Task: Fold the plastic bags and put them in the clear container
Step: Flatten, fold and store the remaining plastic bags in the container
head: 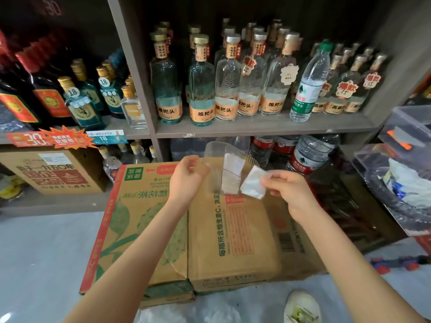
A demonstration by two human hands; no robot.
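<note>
A small clear container (pixel 215 157) stands tilted on top of a cardboard box (pixel 210 229), with one folded white plastic bag (pixel 232 173) standing inside it. My left hand (pixel 186 177) grips the container's left wall. My right hand (pixel 288 185) pinches a second folded white plastic bag (pixel 253 184) by its right corner, just right of the container's open side and touching or nearly touching it.
Behind the box, shelves (pixel 256 129) hold many glass liquor bottles and water bottles. A clear bin (pixel 396 187) with loose white bags sits at the right. More crumpled plastic (pixel 302 306) lies on the grey floor near the bottom edge. Another carton (pixel 53 173) stands at left.
</note>
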